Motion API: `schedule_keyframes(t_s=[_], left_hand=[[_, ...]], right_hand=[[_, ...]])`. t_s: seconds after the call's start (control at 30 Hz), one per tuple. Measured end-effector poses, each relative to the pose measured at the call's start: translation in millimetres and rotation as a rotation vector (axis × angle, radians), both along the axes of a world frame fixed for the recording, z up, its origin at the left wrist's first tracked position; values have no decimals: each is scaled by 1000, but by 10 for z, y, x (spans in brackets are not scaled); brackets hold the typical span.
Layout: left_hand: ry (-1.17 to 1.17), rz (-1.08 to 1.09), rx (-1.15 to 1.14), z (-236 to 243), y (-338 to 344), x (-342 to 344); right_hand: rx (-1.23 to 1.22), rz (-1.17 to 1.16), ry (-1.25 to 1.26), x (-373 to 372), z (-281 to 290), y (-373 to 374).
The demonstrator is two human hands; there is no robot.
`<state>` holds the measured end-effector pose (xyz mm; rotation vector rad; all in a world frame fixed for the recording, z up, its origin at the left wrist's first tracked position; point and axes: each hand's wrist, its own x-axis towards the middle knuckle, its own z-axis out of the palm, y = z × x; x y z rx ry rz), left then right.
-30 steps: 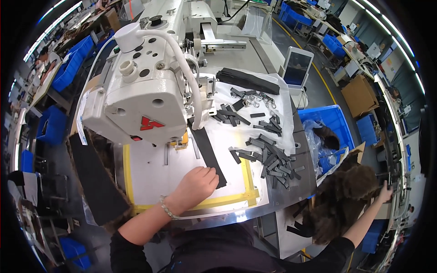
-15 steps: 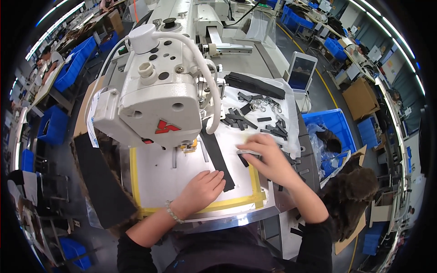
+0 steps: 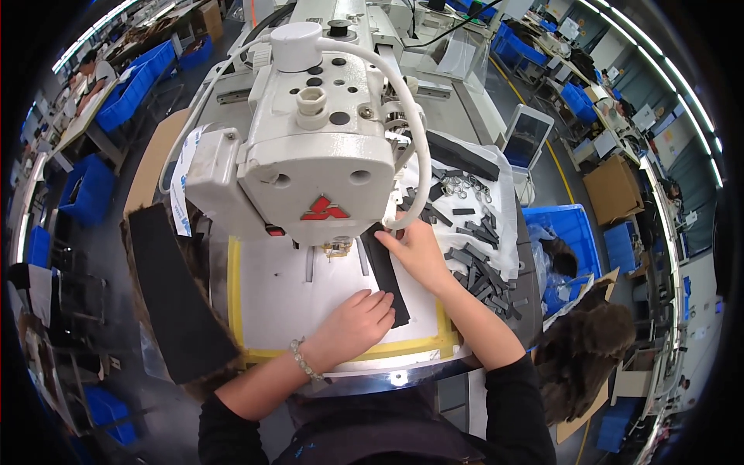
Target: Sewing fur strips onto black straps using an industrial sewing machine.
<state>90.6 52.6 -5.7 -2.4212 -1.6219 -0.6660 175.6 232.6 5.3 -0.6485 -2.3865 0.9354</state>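
A long black strip (image 3: 385, 267) lies on the white, yellow-taped work plate (image 3: 271, 318), its far end running under the sewing machine head (image 3: 314, 178). My left hand (image 3: 353, 332), with a beaded bracelet at the wrist, rests on the plate. Its fingers lie flat and close together, their tips at the strip's near end. Farther up, my right hand (image 3: 418, 252) is at the strip's right edge beside the machine. Its thumb lies on the strip; the other fingers are partly hidden behind the white tube. Left of the strip is the needle area (image 3: 337, 249).
Small dark pieces (image 3: 484, 283) and metal rings (image 3: 465, 186) are scattered at the right, near a thick black bundle (image 3: 461, 157). A blue bin (image 3: 581, 232) and brown fur (image 3: 585, 341) lie beyond. At the left is a black panel (image 3: 174, 294) with fur edging.
My right hand has moved left and away from me, from beside the small dark pieces to the strip. The left hand stays at the strip's near end. The whole view has shifted.
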Motion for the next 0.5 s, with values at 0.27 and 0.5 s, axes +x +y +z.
schedule_keyframes(t_s=[0.27, 0.5], left_hand=[[-329, 55, -35, 42, 6, -9], [-520, 154, -54, 89, 28, -52]], right_hand=[[-833, -116, 125, 279, 111, 33], [-1499, -46, 246, 371, 136, -4]])
